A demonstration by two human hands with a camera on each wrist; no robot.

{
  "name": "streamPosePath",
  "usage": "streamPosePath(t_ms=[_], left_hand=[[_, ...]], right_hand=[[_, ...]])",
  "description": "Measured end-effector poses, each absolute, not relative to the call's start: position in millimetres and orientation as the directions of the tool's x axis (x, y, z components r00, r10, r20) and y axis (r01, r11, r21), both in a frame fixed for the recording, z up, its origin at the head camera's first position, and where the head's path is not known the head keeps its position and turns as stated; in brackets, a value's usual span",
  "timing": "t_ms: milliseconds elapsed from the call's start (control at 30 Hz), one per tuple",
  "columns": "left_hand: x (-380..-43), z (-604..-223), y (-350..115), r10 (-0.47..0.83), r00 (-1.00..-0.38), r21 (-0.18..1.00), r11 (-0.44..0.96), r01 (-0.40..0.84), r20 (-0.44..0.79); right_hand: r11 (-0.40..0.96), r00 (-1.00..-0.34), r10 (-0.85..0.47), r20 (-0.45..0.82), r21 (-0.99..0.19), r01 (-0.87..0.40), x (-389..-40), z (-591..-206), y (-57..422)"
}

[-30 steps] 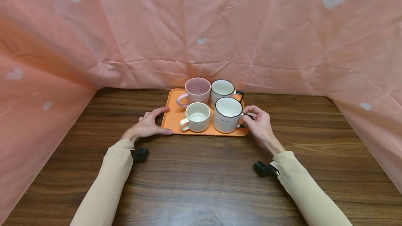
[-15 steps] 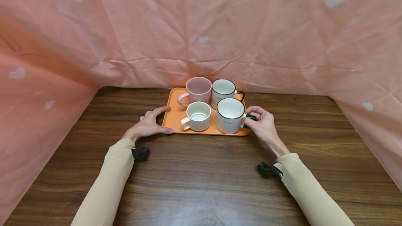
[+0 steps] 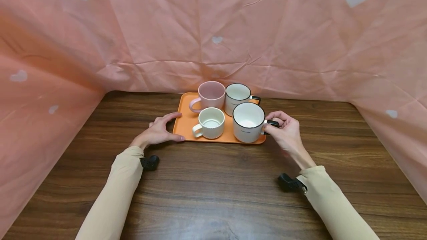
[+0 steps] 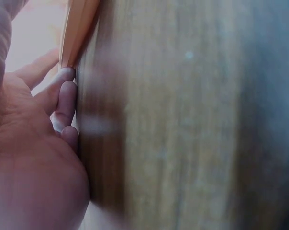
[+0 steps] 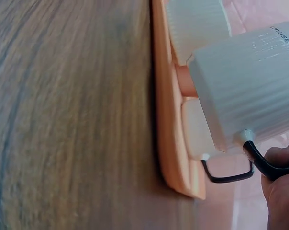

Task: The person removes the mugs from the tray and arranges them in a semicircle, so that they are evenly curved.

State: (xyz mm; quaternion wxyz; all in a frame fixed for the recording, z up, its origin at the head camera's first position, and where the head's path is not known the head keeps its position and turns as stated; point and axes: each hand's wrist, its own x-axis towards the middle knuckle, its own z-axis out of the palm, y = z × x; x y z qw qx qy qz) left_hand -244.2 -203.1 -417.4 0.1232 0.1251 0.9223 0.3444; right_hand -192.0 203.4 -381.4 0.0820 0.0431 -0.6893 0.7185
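Note:
My right hand (image 3: 287, 130) pinches the black handle of a white mug (image 3: 246, 132) with a dark rim, over the right front of an orange tray (image 3: 184, 121). The right wrist view shows the mug's base (image 5: 206, 100) raised off the tray. A small cream cup (image 3: 212, 130) with a ribbed wall stands at the tray's front, left of that mug. Behind them stand a pink mug (image 3: 211, 101) and a second dark-rimmed white mug (image 3: 233, 103). My left hand (image 3: 155, 132) touches the tray's left edge, thumb and index finger spread apart; in the left wrist view its fingertips (image 4: 68, 74) meet the tray's side.
The tray lies on a brown wood-grain table (image 3: 213, 184), near its back edge. A pink cloth (image 3: 160, 29) with white hearts hangs behind and along both sides. Black wrist devices sit below each hand, such as the right one (image 3: 290, 183).
My right hand has moved right with the white mug, which has come up off the tray and away from the cream cup. The left hand has stayed at the tray's edge.

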Motion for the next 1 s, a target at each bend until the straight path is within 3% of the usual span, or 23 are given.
streamPosePath(t_ms=[367, 1000], left_hand=[[-244, -419, -203, 0.32, -0.939, 0.675, 0.721, 0.156, -0.124], [-246, -419, -200, 0.327, -0.933, 0.669, 0.728, 0.147, -0.15]], right_hand=[[-0.009, -0.968, -0.004, 0.252, -0.968, -0.252, -176, -370, 206], [-0.049, -0.952, -0.123, 0.28, -0.96, -0.276, -154, -376, 226]])
